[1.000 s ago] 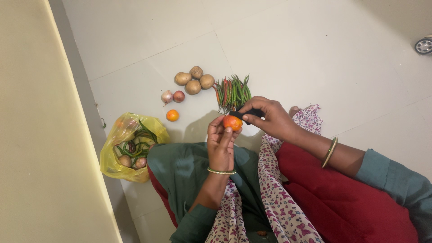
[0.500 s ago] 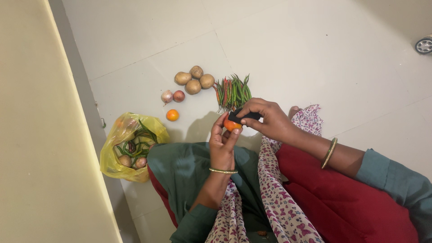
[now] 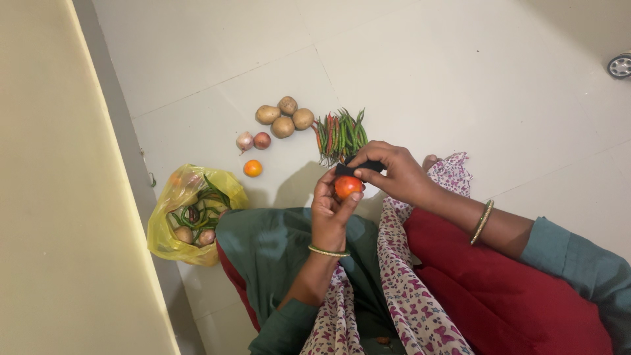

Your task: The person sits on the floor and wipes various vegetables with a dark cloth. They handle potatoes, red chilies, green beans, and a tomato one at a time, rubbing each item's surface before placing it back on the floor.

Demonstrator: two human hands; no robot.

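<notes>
Your left hand point(image 3: 330, 212) is closed around a round red-orange tomato point(image 3: 347, 187), pinched between thumb and fingertips, too round to show any long axis. Your right hand point(image 3: 393, 173) is clamped on a black-handled tool point(image 3: 358, 167) just above the tomato; its handle lies crosswise, pointing towards your left hand. Beyond your hands on the white tiled floor point(image 3: 460, 79) lie one bunch of green and red chillies point(image 3: 340, 135), four brown potatoes point(image 3: 284, 117), two small onions point(image 3: 253, 141) and one orange tomato point(image 3: 252, 168). Left of your left hand sits one yellow plastic bag point(image 3: 190, 213) of vegetables.
</notes>
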